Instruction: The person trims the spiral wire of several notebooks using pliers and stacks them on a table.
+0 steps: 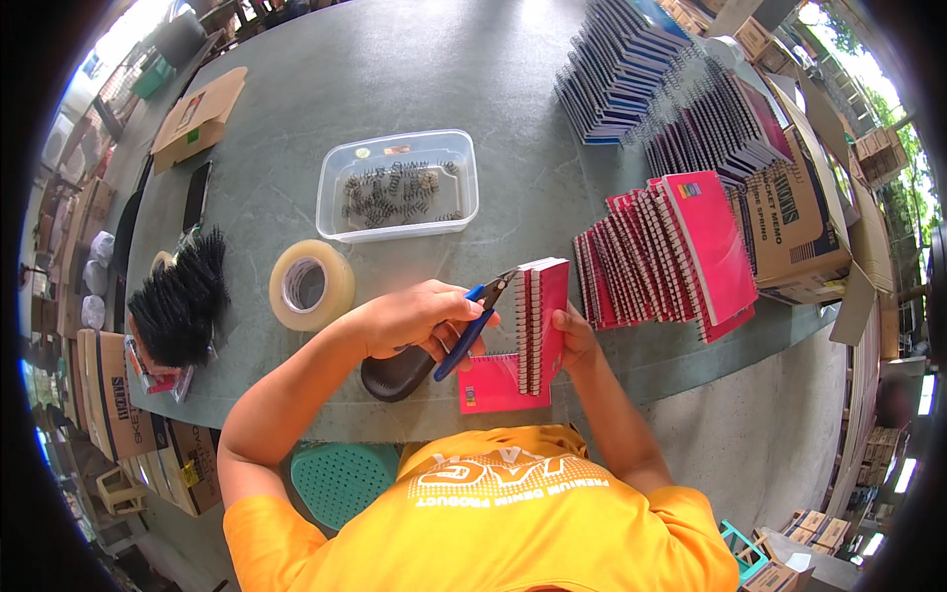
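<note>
My left hand point(414, 321) grips blue-handled pliers point(480, 314), their jaws at the top of the wire spiral of a small stack of pink notebooks point(543, 321). My right hand point(575, 337) holds that stack upright on its edge from the right side. Under the stack a pink notebook point(486, 387) lies flat at the near edge of the grey table point(395, 79). A black oval object point(395, 376) rests below my left wrist.
Beyond my hands are a roll of clear tape point(311, 284) and a clear plastic tub point(398, 185) holding black spiral pieces. A heap of black spirals point(180, 296) lies at left. Rows of pink point(681, 252), dark point(715, 123) and blue notebooks point(621, 69) and a cardboard box point(799, 222) fill the right.
</note>
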### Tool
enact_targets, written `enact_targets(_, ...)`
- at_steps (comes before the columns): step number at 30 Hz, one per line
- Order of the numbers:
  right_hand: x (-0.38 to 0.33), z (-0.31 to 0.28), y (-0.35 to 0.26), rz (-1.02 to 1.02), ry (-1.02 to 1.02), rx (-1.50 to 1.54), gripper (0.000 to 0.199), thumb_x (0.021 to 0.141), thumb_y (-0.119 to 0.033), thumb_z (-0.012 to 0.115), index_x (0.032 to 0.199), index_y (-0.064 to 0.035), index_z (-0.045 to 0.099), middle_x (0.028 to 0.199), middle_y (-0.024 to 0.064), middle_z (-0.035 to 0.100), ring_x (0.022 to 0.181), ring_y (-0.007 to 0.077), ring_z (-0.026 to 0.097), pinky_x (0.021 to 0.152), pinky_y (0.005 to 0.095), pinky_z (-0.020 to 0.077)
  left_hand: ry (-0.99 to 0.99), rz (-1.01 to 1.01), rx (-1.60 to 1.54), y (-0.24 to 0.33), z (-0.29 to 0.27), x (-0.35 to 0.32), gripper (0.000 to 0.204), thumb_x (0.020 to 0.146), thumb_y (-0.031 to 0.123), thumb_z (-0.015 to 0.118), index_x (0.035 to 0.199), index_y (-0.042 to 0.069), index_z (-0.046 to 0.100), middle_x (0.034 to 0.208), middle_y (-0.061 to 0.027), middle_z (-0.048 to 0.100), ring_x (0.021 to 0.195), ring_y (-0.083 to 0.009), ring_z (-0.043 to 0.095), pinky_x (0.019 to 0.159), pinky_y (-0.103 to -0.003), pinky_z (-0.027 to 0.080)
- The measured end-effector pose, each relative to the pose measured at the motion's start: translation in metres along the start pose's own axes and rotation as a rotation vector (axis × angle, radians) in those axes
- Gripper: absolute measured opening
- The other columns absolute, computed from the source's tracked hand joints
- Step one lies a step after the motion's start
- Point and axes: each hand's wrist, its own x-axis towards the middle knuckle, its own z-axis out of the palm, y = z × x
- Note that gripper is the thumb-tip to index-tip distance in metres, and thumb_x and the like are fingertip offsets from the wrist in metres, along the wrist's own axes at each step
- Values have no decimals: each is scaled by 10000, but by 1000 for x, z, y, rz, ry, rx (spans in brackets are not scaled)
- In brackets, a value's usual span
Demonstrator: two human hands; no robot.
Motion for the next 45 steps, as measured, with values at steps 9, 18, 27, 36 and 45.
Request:
enact_targets(9, 3, 18, -7, 27, 27, -102, 479, 794, -202, 721, 1178, -2, 516, 1013, 114, 642, 864, 191, 665, 731, 322, 572, 670, 392, 1182, -12, 19, 2, 322, 858, 263, 571, 1045, 2, 548, 967, -205, 558, 886, -369, 574, 760, -401, 461)
enact_targets(18, 5, 21, -10, 4, 87, -256, 412, 772, -168, 733, 1117, -14, 568, 991, 90, 654, 865, 155, 655, 727, 298, 556, 37, 3, -20, -4, 2, -8, 483, 887, 410, 552, 1130, -7, 561, 874, -118, 632, 766, -223, 659, 700, -336, 522)
enact_targets(27, 6, 29, -10, 25, 95, -383, 408, 779, -208, 735, 1104, -27, 568, 962, 75, 656, 843, 135, 652, 722, 293, 548, 357, 152, 550, -8, 8, -4, 391, 903, 370, 523, 962, -15, 558, 798, -164, 620, 668, -259, 645, 616, -359, 504)
enact_targets(36, 26, 27, 0, 196, 141, 288, 312, 909, -292, 566, 1076, -30, 592, 991, 132, 673, 839, 224, 682, 711, 383, 581, 399, 120, 310, -12, -20, -6, 343, 897, 346, 568, 1042, 36, 539, 803, -19, 549, 700, -106, 543, 674, -248, 442)
enact_targets(45, 25, 43, -12, 186, 266, -103, 307, 866, -292, 635, 1031, -34, 606, 973, 137, 677, 825, 229, 683, 704, 353, 572, 452, 270, 1, -32, -16, -2, 341, 875, 350, 612, 1043, 64, 534, 856, -36, 583, 729, -130, 563, 681, -266, 447)
